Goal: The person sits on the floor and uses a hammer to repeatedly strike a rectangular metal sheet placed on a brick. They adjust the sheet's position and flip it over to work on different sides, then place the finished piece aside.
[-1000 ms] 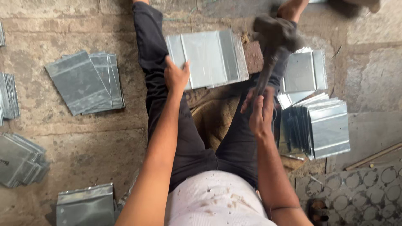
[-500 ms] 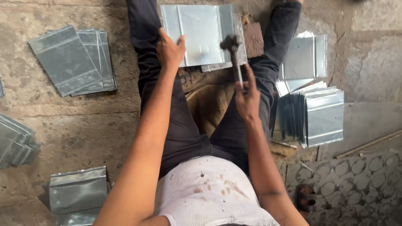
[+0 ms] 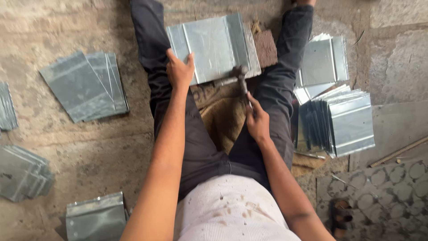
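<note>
The left hand [image 3: 179, 71] presses its fingers on the metal sheet [image 3: 213, 47] lying between the legs, while the right hand's [image 3: 257, 121] fingers wrap the hammer [image 3: 242, 76] touching the sheet's near edge.

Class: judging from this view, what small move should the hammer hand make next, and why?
Probably lift the hammer for another blow: its head rests on the near edge of the metal sheet, the right hand grips the handle, and the left hand pins the sheet.
</note>
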